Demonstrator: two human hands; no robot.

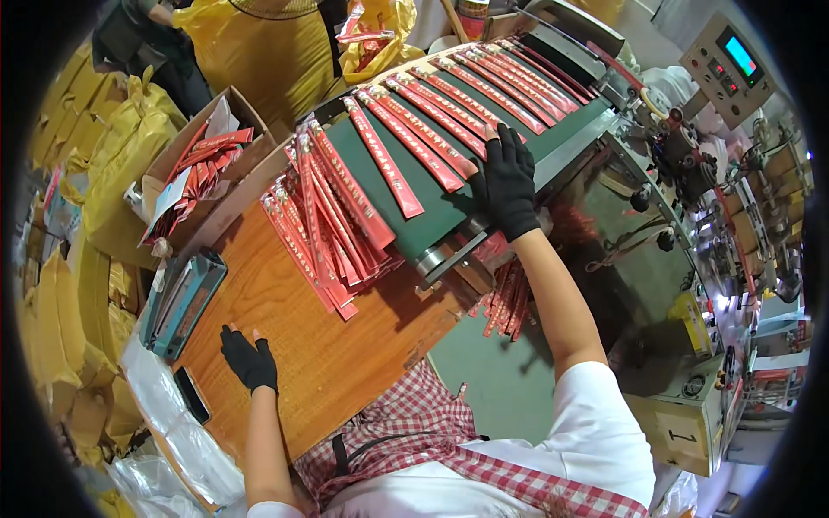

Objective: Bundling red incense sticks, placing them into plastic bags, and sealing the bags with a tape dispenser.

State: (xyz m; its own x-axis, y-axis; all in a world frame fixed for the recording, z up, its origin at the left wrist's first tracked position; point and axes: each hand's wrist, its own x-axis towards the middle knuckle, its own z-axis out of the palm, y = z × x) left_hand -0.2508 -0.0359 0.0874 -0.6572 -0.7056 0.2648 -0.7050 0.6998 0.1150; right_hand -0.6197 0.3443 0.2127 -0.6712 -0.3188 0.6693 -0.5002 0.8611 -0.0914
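Observation:
Long, slim red packets (384, 154) lie in a slanting row on a green conveyor belt (451, 223). My right hand (508, 186), in a black fingerless glove, reaches over the belt's near side. Its fingers are stretched, with the thumb and forefinger tips at the lower ends of packets there. My left hand (249, 360), gloved the same way, rests open on the wooden table (298, 388) and holds nothing. Between the hands, a loose pile of red packets (332, 224) overlaps the belt's end and the tabletop.
A cardboard box (252, 160) of red wrappers stands at the left, near a teal holder (192, 302) and a dark phone-like object (192, 394). Yellow sacks (250, 52) crowd the far side. A control panel (730, 69) and machinery (691, 164) fill the right. More packets (509, 302) sit below the belt.

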